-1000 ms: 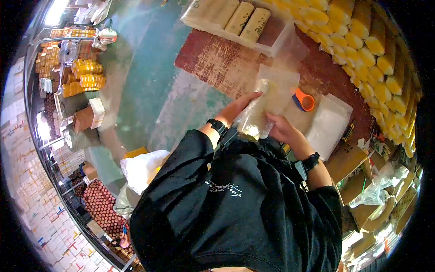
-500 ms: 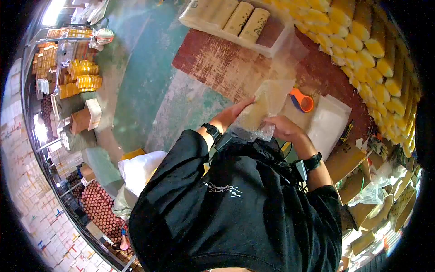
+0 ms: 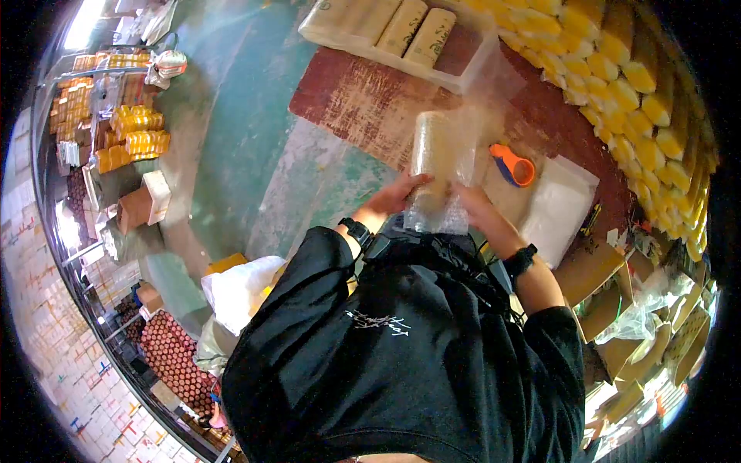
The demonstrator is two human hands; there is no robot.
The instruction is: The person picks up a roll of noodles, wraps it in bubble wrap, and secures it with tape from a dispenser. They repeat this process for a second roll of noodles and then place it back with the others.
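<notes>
A pale cylinder wrapped in clear bubble wrap [image 3: 429, 147] stands away from my body over the table's near edge. My left hand [image 3: 403, 190] is closed around its left side, with the thumb lying across the front. On the right, my right hand [image 3: 471, 202] is slightly blurred and holds the loose flap of bubble wrap against the cylinder. Its fingertips are partly hidden by the plastic. Right of the hands, an orange and blue tape dispenser [image 3: 515, 167] lies on the table beside a stack of white sheets [image 3: 562, 208].
A translucent plastic bin [image 3: 463, 81] at the back holds several pale cylinders [image 3: 429, 38] with dark writing. Yellow wrapped bundles [image 3: 617, 92] are piled along the right. Open cardboard boxes [image 3: 590, 282] and crumpled plastic [image 3: 637, 316] sit at lower right; a white bag [image 3: 239, 289] is at left.
The bubble wrap has turned from a slanted position to nearly upright, and the cylinder inside shows more clearly. My left hand has shifted down and left; my right hand has moved slightly up.
</notes>
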